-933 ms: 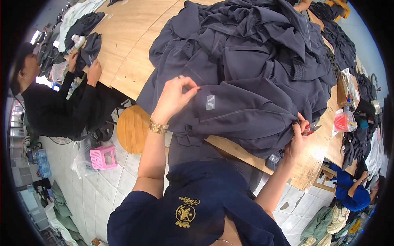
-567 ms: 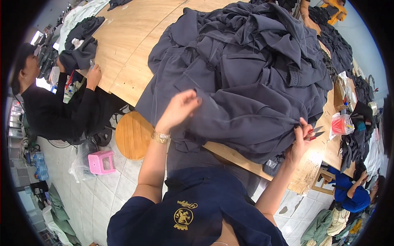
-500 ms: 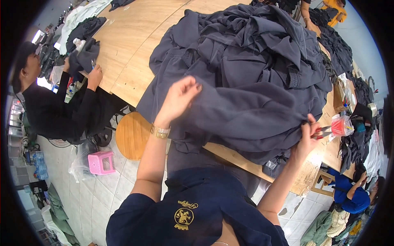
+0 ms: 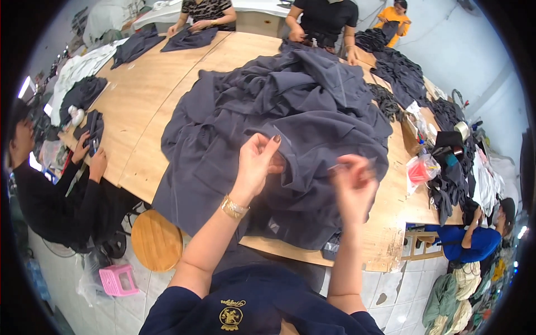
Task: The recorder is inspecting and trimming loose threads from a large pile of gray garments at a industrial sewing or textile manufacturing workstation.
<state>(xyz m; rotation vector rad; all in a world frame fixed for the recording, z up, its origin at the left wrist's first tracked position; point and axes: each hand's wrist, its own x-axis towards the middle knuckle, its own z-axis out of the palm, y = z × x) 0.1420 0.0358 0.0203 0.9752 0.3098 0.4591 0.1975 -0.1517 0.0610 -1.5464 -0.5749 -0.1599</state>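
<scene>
"Biggest first, what have we got?"

"A broad wooden surface (image 4: 145, 139), sweeping from nine o'clock over the top and round to four, and on it a great heap of dark grey clothes (image 4: 279, 84), centre up to twelve!"

"And the garment (image 4: 346, 134) being handled?"

"On the near side of that heap, rumpled, from the centre out towards two. Where it ends and the rest begins I can't say; it's all the same colour."

"Anything mid-sized?"

"Round wooden stool (image 4: 156, 240) at eight, and a smaller pink stool (image 4: 118, 280) just beyond it."

"Closer in now!"

"Left hand (image 4: 259, 162), dead centre, at a raised fold of the garment: thumb up, fingers curled, but whether they're clamped on it I can't tell. Right hand (image 4: 355, 184), three o'clock, a blur over the garment! Fingers bent; together or apart, I can't tell."

"Smallest?"

"A pale patch (image 4: 274, 225) at six."

"So how far along?"

"Partway through this piece, I'd judge: not folded, not set aside. The heap suggests plenty left, though nothing shows which pieces are done."
</scene>
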